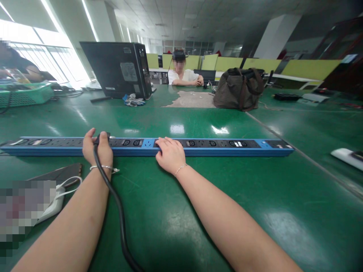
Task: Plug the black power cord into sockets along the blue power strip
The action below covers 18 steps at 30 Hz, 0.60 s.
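Left hand [98, 151] is pinched around the plug [98, 138], thumb and fingers on its two sides with almost no gap left, over the left half of the strip [136, 152]. Right hand [171, 153] lies palm down near the middle of the strip, its fingers bent on the top face; I cannot tell if it grips firmly or only rests. The strip lies flat on the counter [150, 196], crosswise in front of both arms.

Since the fingers hide the end of the plug, I cannot tell whether it sits in a socket or is only above one. If it is tilted, it could scrape the socket's rim or jam, and force would make this worse. The cable [118, 202] crosses the left wrist and runs down in front of the strip; it looks thick, so its weight or stiffness may twist the plug. It passes close to the bracelet [102, 167], which could catch on it. The counter looks smooth, and the strip's right end has no hand on it, so a push from one side might turn the strip. In front of the strip's left part, a white cord [75, 177] lies near the left forearm, and a careless movement could drag it.
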### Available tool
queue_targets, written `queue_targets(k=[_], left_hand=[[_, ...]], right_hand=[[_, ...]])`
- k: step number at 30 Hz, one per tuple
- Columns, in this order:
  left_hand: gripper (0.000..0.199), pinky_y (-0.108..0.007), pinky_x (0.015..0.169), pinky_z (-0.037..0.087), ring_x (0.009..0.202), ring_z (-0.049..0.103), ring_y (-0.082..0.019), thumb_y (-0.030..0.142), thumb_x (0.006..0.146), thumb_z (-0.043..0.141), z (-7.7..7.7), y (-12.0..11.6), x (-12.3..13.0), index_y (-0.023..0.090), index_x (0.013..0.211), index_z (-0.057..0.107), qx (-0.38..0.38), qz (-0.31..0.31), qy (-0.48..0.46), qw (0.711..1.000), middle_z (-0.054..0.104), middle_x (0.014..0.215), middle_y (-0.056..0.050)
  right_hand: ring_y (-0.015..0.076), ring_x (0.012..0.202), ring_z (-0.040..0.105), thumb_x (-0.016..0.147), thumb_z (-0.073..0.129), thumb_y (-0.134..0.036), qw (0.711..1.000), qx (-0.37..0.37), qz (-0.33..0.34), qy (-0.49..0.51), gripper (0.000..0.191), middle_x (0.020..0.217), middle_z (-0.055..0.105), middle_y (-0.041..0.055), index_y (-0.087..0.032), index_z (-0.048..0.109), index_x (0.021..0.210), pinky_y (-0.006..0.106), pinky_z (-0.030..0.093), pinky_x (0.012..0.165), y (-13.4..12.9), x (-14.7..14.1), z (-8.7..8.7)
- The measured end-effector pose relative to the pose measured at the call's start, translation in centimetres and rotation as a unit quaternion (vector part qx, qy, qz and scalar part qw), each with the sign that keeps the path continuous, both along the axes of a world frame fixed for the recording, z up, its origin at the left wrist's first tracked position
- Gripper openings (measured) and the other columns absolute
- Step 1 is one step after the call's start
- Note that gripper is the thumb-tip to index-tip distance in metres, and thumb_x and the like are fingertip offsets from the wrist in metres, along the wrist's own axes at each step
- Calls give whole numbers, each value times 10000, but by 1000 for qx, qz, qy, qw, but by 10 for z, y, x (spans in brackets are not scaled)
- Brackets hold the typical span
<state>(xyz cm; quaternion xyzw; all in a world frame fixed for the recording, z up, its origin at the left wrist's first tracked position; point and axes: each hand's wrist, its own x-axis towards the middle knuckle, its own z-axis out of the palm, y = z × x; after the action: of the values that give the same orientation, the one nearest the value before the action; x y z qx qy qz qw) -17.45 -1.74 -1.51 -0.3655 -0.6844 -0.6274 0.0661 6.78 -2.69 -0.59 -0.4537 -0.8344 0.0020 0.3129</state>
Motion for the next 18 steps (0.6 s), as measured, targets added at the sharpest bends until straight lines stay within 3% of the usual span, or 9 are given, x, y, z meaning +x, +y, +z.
queue_targets(k=[3,6,18], left_hand=[[470,-350,858,457,758,545,-131,316,660,709,7,-3,3,125,1075,598,25,57,-39,997,564,816,11],[443,-315,809,475,717,556,-111,228,601,739,12,-4,4,115,1004,595,53,52,-80,994,578,790,20],[387,-305,757,487,720,566,-139,341,616,735,6,-3,1,135,931,645,-20,45,-52,997,616,780,2]], right_hand=[[198,1236,464,824,478,-210,1000,-1,-1,1,384,1301,592,12,-209,593,1190,371,314,1047,0,0,0],[194,1240,460,824,480,-209,1000,-8,-2,1,382,1305,589,9,-212,592,1189,370,310,1051,0,0,1],[197,1243,460,823,481,-210,1000,-14,-4,-4,385,1312,584,12,-216,590,1193,375,319,1046,-1,0,3]])
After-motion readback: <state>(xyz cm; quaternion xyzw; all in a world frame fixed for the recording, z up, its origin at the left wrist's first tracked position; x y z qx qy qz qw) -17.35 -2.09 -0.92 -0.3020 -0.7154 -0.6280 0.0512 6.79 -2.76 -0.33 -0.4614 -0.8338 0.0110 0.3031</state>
